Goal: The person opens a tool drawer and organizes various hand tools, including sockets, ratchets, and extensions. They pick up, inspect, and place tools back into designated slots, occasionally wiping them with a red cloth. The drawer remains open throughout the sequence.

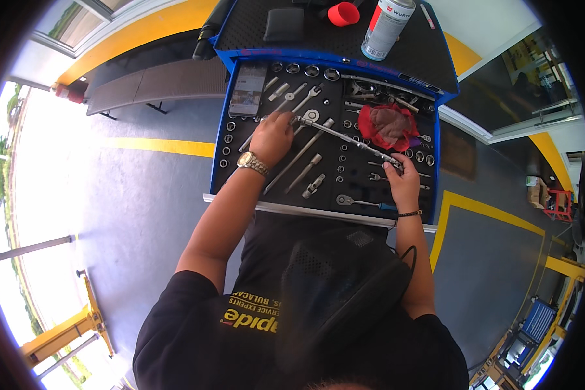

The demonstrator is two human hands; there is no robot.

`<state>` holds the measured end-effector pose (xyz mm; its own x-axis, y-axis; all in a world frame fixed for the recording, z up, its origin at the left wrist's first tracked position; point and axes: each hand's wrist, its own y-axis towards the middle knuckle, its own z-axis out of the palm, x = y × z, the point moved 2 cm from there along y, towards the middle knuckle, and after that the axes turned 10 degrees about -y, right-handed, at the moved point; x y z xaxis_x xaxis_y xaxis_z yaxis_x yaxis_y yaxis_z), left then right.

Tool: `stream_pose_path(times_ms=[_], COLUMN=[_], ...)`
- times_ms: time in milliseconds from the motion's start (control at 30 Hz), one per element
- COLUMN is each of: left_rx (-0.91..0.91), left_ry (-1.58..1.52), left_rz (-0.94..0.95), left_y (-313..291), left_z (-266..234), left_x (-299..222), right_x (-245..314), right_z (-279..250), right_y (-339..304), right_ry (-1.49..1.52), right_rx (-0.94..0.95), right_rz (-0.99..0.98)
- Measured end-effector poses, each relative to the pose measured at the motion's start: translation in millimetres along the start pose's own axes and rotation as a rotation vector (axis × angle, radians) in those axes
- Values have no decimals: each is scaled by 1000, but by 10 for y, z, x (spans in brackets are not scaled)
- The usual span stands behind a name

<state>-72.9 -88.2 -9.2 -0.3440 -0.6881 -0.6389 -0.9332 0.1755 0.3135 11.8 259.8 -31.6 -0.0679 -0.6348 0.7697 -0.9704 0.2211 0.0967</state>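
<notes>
Over the open tool drawer (364,185), a long chrome bar tool (344,136), like a socket-wrench handle, slants between my hands. My left hand (273,138), with a watch on its wrist, has its fingers curled at the bar's left end, where a small head shows. My right hand (403,177) pinches the other end between thumb and fingers. Beneath lie extension bars, several sockets (225,151) in dark foam, a ratchet (364,203) with a blue-tipped handle and a universal joint (314,186). A crumpled red cloth (389,127) rests on the drawer's right side.
A phone (246,91) lies at the drawer's far left corner. On the blue cabinet's black top (335,39) stand a spray can (387,29) and a red cup-like piece (343,14). A long bench (156,84) stands to the left. Yellow lines mark the grey floor.
</notes>
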Motion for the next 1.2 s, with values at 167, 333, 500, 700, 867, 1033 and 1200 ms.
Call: stream_pose_path(times_ms=[167,333,500,700,867,1033,1200], left_rx=[40,63,137,219,196,230,229], left_ry=[-210,-361,-135,104,18,-1070,-1253], left_rz=[-163,-261,-128,-113,-140,-610,-661], left_y=[14,54,94,148,189,73,24], left_z=[-64,-60,-13,67,29,-40,-46], left_x=[56,177,65,-55,-146,22,51], right_x=[144,90,52,227,304,346,307], right_z=[-16,-16,-2,-36,-80,-108,-75], right_y=[-45,-55,-26,-56,-82,-82,-93], right_ry=[-62,24,25,-104,-173,-133,-121], right_rx=[-25,71,83,-4,-125,-167,-137], right_rz=[-61,57,86,-117,-169,-63,-28])
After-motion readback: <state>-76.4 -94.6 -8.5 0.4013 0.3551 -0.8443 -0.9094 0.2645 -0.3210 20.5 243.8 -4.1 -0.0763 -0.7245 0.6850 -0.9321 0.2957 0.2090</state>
